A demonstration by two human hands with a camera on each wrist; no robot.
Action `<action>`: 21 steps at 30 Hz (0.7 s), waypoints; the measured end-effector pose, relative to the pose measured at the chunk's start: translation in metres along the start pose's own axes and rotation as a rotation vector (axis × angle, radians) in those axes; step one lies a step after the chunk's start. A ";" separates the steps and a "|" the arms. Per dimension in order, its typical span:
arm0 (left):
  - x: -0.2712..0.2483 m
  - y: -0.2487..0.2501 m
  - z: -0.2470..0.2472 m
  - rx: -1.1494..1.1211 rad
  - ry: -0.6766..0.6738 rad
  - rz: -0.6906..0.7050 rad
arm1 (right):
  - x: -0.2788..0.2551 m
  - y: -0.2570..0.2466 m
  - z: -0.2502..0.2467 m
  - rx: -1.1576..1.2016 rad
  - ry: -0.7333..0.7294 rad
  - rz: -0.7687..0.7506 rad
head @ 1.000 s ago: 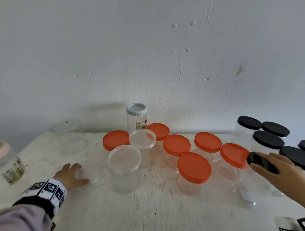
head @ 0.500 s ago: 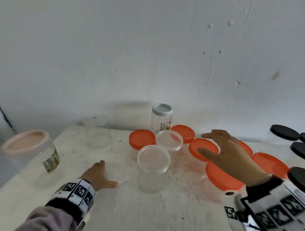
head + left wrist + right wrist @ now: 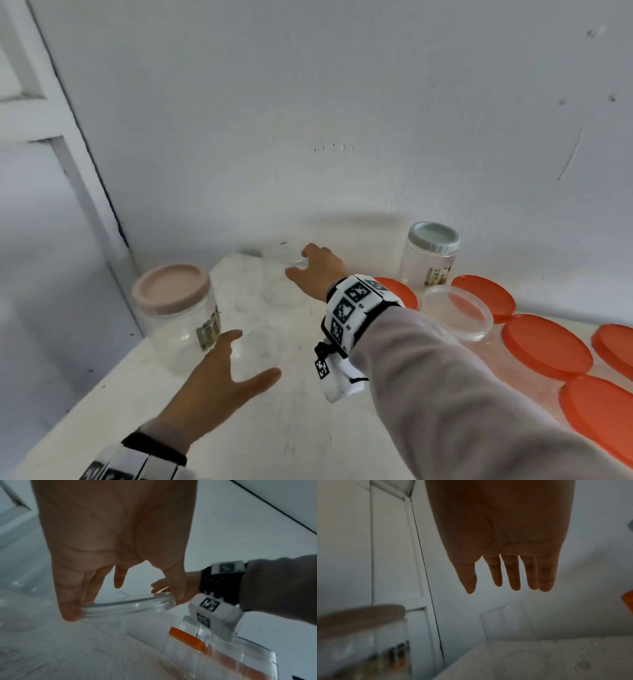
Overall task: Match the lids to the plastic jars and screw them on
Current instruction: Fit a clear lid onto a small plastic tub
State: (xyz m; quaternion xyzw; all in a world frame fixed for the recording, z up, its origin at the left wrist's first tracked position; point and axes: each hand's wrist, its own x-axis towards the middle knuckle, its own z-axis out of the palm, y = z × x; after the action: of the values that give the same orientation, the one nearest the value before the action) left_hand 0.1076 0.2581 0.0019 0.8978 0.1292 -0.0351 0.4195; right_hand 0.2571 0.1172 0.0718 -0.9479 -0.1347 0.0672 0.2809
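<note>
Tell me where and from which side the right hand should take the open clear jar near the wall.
Grip the clear jar around its upper wall, just below the rim, from its right, where the right hand is. It stands upright, round and lidless, so fingers can likely wrap it; the room wall blocks the back.

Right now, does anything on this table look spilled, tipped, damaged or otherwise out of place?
Nothing looks spilled, tipped or broken. The pink-lidded jar sits close to the left edge of the table, upright. The clear lid is tilted only because the left hand pinches its rim.
</note>
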 end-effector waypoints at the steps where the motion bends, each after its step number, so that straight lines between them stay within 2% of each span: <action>1: -0.002 -0.002 -0.003 -0.017 0.001 -0.014 | 0.009 0.000 0.007 -0.029 -0.003 0.014; 5: -0.003 -0.012 -0.008 -0.102 -0.002 -0.086 | 0.039 0.000 0.027 -0.114 -0.007 0.000; 12: 0.001 -0.025 -0.007 -0.199 -0.040 -0.134 | 0.064 -0.001 0.039 -0.153 -0.049 -0.002; 21: -0.007 -0.026 -0.010 -0.209 -0.086 -0.147 | 0.061 -0.005 0.053 -0.092 0.166 0.052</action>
State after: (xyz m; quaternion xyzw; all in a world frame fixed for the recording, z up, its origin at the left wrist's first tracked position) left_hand 0.0936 0.2802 -0.0101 0.8349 0.1796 -0.0903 0.5123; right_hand 0.3040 0.1665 0.0277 -0.9653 -0.0893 -0.0106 0.2453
